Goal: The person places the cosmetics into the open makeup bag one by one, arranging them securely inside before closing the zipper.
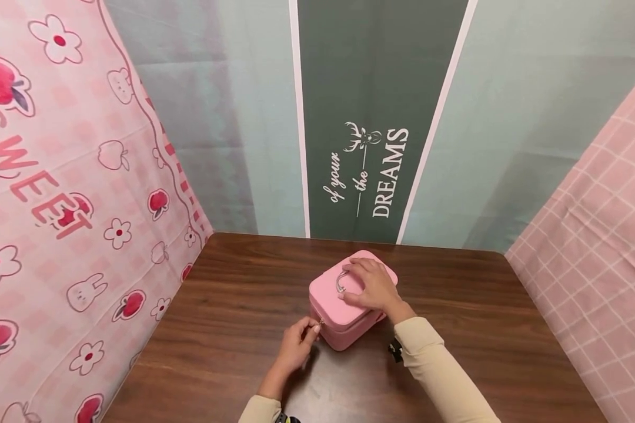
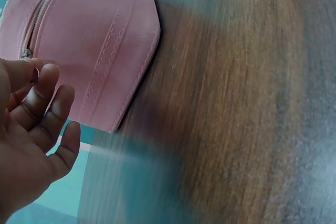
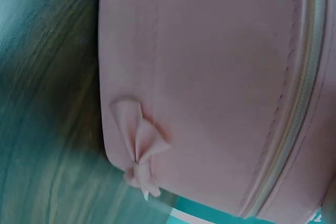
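Note:
A pink zippered case (image 1: pixel 330 302) stands on the table with its lid down, a silver ring handle (image 1: pixel 340 283) on top. At its near left corner my left hand (image 1: pixel 295 345) pinches the zipper pull (image 2: pixel 35 75) between thumb and index finger, the other fingers loosely bent. The zipper slider (image 2: pixel 25 53) shows just above those fingertips. My right hand (image 1: pixel 373 286) rests on the lid, its fingers spread beside the ring handle. In the right wrist view the case's side carries a pink bow (image 3: pixel 137 142) and a closed run of zipper (image 3: pixel 299 114).
The dark wood table (image 1: pixel 233 305) reaches back to a green and grey cloth (image 1: pixel 370 70) with white lettering. Pink printed cloth (image 1: pixel 100 188) hangs along the left side, and pink checked cloth (image 1: pixel 603 223) along the right.

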Motion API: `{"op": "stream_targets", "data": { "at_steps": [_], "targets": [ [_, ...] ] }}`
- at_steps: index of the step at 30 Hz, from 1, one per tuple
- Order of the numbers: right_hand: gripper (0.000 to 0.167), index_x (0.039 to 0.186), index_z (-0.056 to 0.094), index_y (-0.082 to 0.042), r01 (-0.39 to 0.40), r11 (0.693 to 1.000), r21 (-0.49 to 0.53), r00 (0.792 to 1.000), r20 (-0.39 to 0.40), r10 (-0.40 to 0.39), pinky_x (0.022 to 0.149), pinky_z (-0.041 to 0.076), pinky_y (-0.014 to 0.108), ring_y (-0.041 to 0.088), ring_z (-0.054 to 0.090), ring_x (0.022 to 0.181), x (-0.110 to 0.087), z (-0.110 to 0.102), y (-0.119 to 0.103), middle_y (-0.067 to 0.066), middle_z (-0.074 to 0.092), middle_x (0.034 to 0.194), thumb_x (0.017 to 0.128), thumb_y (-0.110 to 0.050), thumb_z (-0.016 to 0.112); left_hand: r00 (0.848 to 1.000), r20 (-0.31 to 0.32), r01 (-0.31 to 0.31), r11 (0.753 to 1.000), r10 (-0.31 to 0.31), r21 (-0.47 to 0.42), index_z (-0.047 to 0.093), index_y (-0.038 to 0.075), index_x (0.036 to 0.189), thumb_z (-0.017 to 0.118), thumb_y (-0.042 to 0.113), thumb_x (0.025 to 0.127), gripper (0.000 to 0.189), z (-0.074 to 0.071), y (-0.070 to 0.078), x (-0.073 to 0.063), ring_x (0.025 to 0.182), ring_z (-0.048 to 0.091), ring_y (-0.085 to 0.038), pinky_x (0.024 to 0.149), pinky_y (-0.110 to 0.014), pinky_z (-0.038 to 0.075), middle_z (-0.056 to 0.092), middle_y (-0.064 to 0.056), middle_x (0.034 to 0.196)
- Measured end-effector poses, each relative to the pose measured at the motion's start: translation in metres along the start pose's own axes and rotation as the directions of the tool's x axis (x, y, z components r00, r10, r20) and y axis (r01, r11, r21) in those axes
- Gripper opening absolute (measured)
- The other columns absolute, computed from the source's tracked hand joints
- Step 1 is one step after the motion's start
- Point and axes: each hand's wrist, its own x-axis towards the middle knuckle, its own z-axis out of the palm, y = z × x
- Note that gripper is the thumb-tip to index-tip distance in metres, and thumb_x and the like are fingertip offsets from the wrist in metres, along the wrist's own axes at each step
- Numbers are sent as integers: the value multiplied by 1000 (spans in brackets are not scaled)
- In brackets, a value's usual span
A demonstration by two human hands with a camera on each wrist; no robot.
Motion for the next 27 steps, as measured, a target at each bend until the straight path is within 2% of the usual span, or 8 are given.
{"op": "stream_targets", "data": {
  "at_steps": [5, 8, 12, 16, 22, 27],
  "targets": [
    [64, 115, 62, -15, -26, 999, -28, 1000, -13, 26, 94, 31, 47, 26, 43, 117, -4, 2, -6, 7, 53, 125, 68, -58, 68, 1000, -4, 15, 999, -15, -41, 60, 2, 87, 56, 12, 93, 13, -1, -2, -3, 57, 54, -19, 47, -24, 44, 60, -11, 71],
    [63, 115, 62, -15, -50, 998, -42, 998, -27, 49, 94, 32, 47, 26, 43, 117, -7, 2, -10, 7, 54, 124, 68, -57, 68, 1000, 0, 24, 999, -24, -48, 60, 2, 87, 56, 12, 93, 13, -1, 0, -4, 55, 53, -16, 47, -23, 44, 59, -12, 71],
    [61, 113, 62, -16, -128, 991, -42, 991, -54, 126, 95, 31, 46, 27, 44, 115, -11, 3, -15, 7, 55, 122, 67, -56, 69, 1000, -3, 21, 999, -21, -25, 62, 2, 87, 56, 13, 93, 14, 1, 3, -4, 58, 52, -9, 52, -21, 43, 60, -14, 72],
    [63, 113, 63, -15, -213, 977, -29, 974, -86, 210, 91, 33, 47, 28, 44, 109, -14, 5, -25, 7, 55, 118, 68, -58, 69, 1000, -18, -7, 1000, 7, -11, 63, 2, 86, 57, 10, 92, 12, 3, 6, -5, 61, 52, -9, 54, -22, 42, 59, -15, 70],
    [64, 114, 63, -11, -283, 957, -70, 951, -153, 270, 87, 35, 46, 28, 44, 105, -15, 9, -38, 8, 54, 114, 68, -55, 70, 999, 0, -32, 999, 32, -4, 63, 2, 85, 58, 9, 91, 10, 3, 7, -9, 59, 52, -6, 53, -22, 42, 60, -11, 67],
    [67, 117, 62, -7, -398, 909, -122, 909, -191, 372, 87, 33, 47, 32, 42, 103, -15, 12, -55, 14, 52, 113, 71, -56, 66, 995, -69, -72, 997, 73, 24, 64, 2, 84, 58, 5, 90, 8, -1, 8, -9, 57, 52, -6, 51, -22, 43, 59, -9, 64]
  ]
}}
